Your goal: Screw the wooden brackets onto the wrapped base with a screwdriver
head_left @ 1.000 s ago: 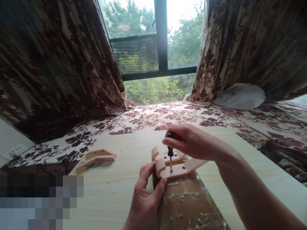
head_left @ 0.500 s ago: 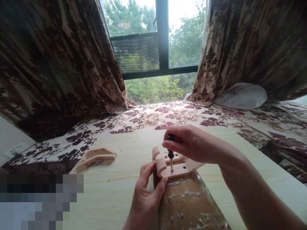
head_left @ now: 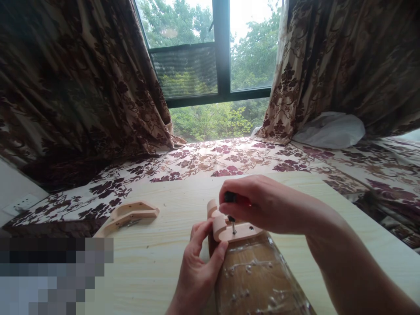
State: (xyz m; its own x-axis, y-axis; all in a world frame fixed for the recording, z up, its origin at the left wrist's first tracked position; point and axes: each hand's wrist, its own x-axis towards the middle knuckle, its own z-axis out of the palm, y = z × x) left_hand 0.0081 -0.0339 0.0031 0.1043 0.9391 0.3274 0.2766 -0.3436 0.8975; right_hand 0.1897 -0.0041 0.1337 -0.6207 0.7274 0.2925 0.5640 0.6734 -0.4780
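My right hand is closed around the black handle of a screwdriver. The metal shaft points down, its tip at a hole in a pale wooden piece with a rounded end. My left hand grips that rounded end between thumb and fingers. Beneath the wooden piece lies a brown block wrapped in clear film. A second wooden part sits just behind the first, partly covered by my right hand. Whether a screw is under the tip is hidden.
Two similar angled wooden pieces lie at the left of the pale wooden board, with small metal bits beside them. Beyond is a flower-patterned cloth, with a white plastic bag by the right curtain.
My right hand has rolled and come down slightly, with the screwdriver's handle shifting a little left and tilting. My left hand stays on the wooden piece.
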